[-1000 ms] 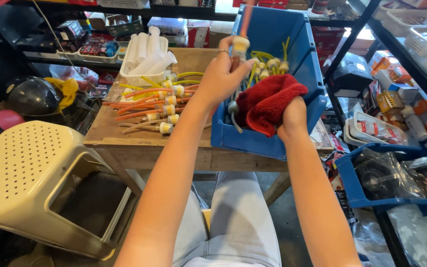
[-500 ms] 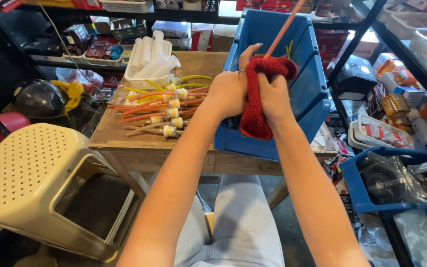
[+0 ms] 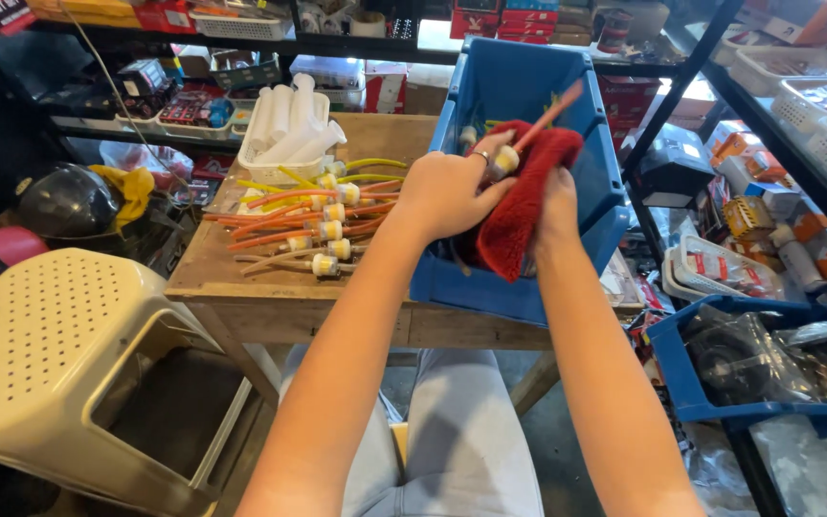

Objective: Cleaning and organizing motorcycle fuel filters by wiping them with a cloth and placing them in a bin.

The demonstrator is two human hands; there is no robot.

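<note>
Both hands lower over the blue bin [image 3: 490, 278] now, left hand [image 3: 452, 191] pinching a small filter [image 3: 503, 161] with an orange tube, right hand [image 3: 557, 206] gripping the red cloth [image 3: 528, 206], more tubes [image 3: 289, 225] on the wooden table [image 3: 241, 287]

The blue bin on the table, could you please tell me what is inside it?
Inside the blue bin, a few yellow-tubed parts show at the back; the red cloth and both hands hide the rest.

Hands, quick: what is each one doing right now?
Left hand: closed on a small cream cylinder with an orange tube.
Right hand: gripping a red fluffy cloth against that tube, over the blue plastic bin.
</note>
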